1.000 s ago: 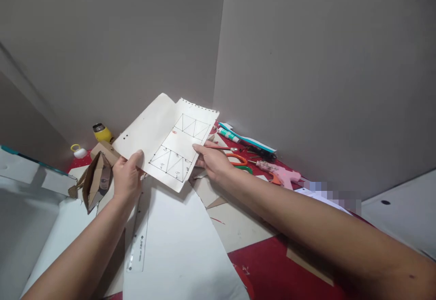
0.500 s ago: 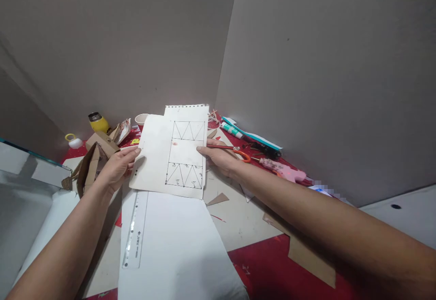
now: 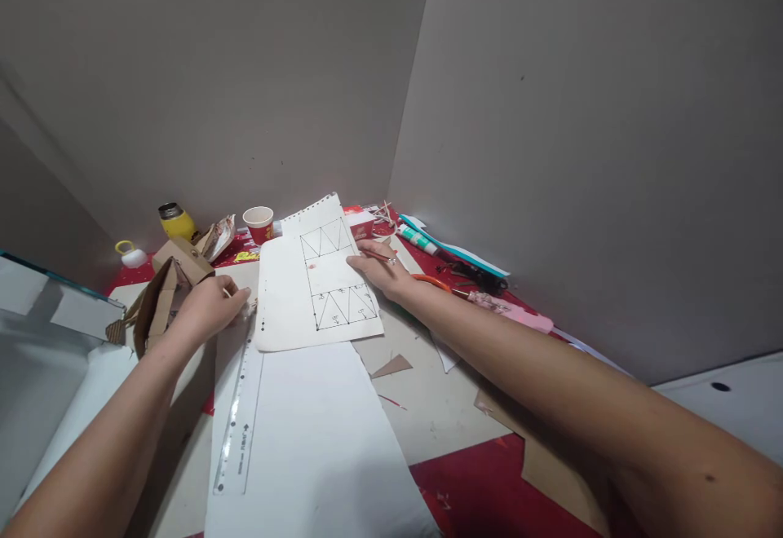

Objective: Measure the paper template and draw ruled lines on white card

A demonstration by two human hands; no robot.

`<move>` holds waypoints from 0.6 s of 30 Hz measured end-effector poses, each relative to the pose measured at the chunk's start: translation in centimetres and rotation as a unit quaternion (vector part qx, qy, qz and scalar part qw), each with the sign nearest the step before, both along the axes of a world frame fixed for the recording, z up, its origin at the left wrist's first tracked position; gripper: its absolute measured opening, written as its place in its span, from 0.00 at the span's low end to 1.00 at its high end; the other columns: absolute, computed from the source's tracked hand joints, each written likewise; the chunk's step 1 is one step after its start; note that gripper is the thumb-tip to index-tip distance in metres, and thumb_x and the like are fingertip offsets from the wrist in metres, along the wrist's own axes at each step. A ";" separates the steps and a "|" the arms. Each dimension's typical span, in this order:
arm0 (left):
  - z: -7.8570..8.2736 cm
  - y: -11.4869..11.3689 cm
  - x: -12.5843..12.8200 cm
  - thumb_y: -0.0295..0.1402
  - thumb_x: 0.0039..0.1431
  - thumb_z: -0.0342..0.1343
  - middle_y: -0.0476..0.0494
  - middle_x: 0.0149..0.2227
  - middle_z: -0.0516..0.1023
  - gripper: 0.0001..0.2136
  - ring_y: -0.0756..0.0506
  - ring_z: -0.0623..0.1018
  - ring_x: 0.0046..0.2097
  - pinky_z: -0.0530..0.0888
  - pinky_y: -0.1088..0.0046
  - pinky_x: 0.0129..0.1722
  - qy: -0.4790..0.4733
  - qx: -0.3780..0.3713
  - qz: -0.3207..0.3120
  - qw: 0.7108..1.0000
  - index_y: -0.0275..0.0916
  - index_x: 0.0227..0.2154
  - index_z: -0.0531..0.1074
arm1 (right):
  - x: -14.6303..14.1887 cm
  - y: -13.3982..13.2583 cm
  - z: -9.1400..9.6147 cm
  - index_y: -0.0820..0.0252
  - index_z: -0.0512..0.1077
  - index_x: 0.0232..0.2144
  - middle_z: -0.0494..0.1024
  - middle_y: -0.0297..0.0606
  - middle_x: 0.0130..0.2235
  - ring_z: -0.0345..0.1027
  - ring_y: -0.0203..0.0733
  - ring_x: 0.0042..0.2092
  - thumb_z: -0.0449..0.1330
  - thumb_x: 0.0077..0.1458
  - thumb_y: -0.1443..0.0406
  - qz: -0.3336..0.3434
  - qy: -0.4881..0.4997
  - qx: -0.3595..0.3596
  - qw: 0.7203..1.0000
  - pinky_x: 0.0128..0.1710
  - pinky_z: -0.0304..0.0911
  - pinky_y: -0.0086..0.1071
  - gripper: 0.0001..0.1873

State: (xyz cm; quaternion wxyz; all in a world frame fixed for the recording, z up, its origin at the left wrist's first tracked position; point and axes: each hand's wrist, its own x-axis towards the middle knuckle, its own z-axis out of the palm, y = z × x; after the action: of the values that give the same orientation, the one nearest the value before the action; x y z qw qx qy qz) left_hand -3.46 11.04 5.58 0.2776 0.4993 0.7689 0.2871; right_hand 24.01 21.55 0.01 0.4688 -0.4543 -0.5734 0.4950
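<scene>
My right hand (image 3: 382,271) grips the right edge of a white paper sheet (image 3: 285,285), thumb on top. Black-lined rectangles with zigzag triangles and small handwritten marks are drawn on it. A thin red pencil (image 3: 378,256) is also tucked in that hand's fingers. My left hand (image 3: 211,307) is off the sheet, just left of its edge, with thumb and fingers slightly apart and partly curled. Under the raised sheet lies a large white paper (image 3: 318,440), and a clear ruler (image 3: 236,432) rests along its left side.
A folded cardboard piece (image 3: 162,302), a yellow bottle (image 3: 176,220) and a paper cup (image 3: 259,228) stand at the back left. Orange-handled scissors (image 3: 433,281), a pink glue gun (image 3: 514,311) and a green-white tube (image 3: 418,239) lie right. Brown cardboard (image 3: 556,465) is under my right forearm.
My left hand has let go of the sheet and sits slightly apart from it. The sheet has turned and tilted in my right hand, uncovering the cup behind.
</scene>
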 end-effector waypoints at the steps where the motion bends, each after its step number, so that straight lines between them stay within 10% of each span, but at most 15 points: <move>1: 0.4 0.0 -0.2 0.41 0.36 0.69 0.49 0.10 0.68 0.16 0.46 0.69 0.13 0.62 0.73 0.15 0.028 -0.029 -0.008 0.999 0.43 0.14 0.66 | 0.0 0.0 -0.2 0.54 0.72 0.30 0.79 0.33 0.30 0.72 0.43 0.34 0.61 0.45 0.65 -0.001 -0.007 0.005 1.000 0.35 0.68 0.35 0.06; 8: 1.1 -2.8 1.1 0.44 0.25 0.74 0.47 0.08 0.63 0.23 0.42 0.64 0.09 0.57 0.69 0.10 0.127 -0.156 -0.050 0.978 0.46 0.08 0.60 | 0.3 0.3 -1.0 0.54 0.73 0.32 0.79 0.34 0.31 0.72 0.44 0.35 0.59 0.46 0.64 0.002 -0.022 0.038 0.999 0.38 0.68 0.36 0.07; 18: 1.4 -5.1 3.4 0.31 0.32 0.64 0.46 0.13 0.68 0.09 0.42 0.70 0.16 0.61 0.70 0.17 0.204 -0.219 -0.102 0.948 0.42 0.15 0.66 | 0.0 0.6 -1.8 0.52 0.72 0.29 0.79 0.32 0.31 0.71 0.45 0.37 0.58 0.44 0.67 -0.032 -0.003 0.033 0.999 0.41 0.69 0.37 0.07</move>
State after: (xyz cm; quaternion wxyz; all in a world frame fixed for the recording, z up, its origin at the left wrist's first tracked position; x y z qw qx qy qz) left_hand -0.10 5.91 6.99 0.2450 0.5502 0.7978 -0.0267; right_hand 24.04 22.18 -1.83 0.4972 -0.4588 -0.5759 0.4590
